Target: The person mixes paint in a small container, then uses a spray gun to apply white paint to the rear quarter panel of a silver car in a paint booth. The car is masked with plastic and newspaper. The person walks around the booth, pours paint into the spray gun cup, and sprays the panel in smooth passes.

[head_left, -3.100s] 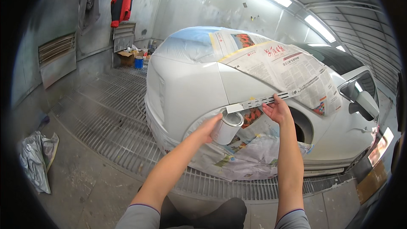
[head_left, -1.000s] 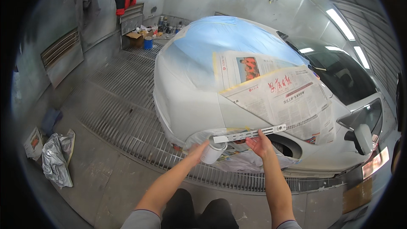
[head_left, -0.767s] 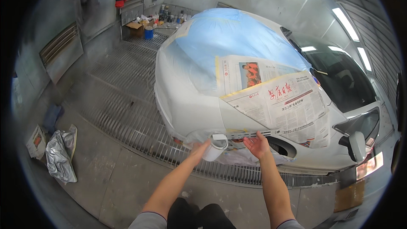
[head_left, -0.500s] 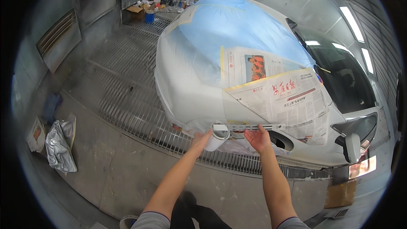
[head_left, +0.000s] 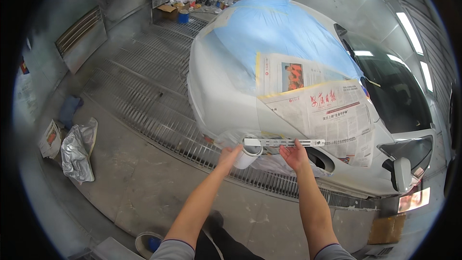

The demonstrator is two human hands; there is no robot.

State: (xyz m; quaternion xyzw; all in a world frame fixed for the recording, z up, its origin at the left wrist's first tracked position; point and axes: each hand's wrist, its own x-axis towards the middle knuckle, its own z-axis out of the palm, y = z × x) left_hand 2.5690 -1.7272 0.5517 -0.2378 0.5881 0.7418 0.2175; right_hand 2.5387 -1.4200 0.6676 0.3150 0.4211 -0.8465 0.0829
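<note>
"Can point(head_left: 246, 160) first: position and condition?"

"Just below centre, at six o'clock, in front of a white car point(head_left: 224, 113) at two. Pale cylindrical body, round mouth uncovered, metallic rim, greyish interior. Contents too unclear to determine."

"State of grip?"

"Left hand point(head_left: 230, 157) is wrapped around the can's nine-o'clock side, holding it. Right hand point(head_left: 294, 156) pinches a white slotted strip point(head_left: 276, 142) at four o'clock, its other fingers loosely curled below. The strip's nine-o'clock end lies over the can's mouth; contact with the rim cannot be confirmed."

"Other containers?"

"Three noted. At eleven o'clock, a cardboard box point(head_left: 167, 15), mixed small items at its top; just beside it, a blue tin point(head_left: 183, 17), interior too small to judge. At seven o'clock, near the lower edge, a pail point(head_left: 143, 247) containing a blue object point(head_left: 154, 244)."
</note>
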